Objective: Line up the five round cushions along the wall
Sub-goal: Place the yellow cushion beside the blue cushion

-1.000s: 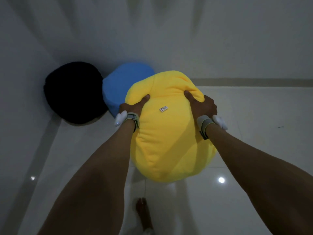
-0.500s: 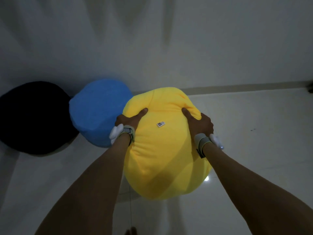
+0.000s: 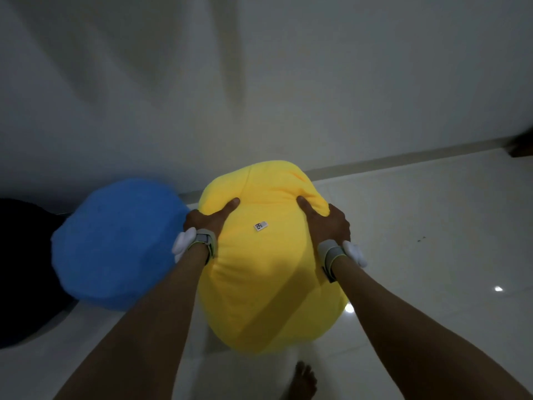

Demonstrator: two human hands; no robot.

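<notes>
A big round yellow cushion (image 3: 265, 272) with a small white tag on top is held off the floor in front of me. My left hand (image 3: 209, 216) grips its left side and my right hand (image 3: 327, 222) grips its right side, thumbs on top. A blue round cushion (image 3: 115, 243) sits on the floor by the wall, just left of the yellow one. A black cushion (image 3: 23, 272) lies left of the blue one, cut off by the frame edge. No other cushions are in view.
The white wall (image 3: 288, 82) fills the upper half, with a baseboard (image 3: 403, 157) running to the right. Glossy white tile floor (image 3: 432, 255) stretches right of the yellow cushion. A dark object (image 3: 522, 145) sits at the far right by the wall. My bare foot (image 3: 302, 379) shows below.
The view has swung right and closer to the wall. The yellow cushion, still in both hands, has come nearer the baseboard beside the blue cushion; the black cushion has slid to the left edge.
</notes>
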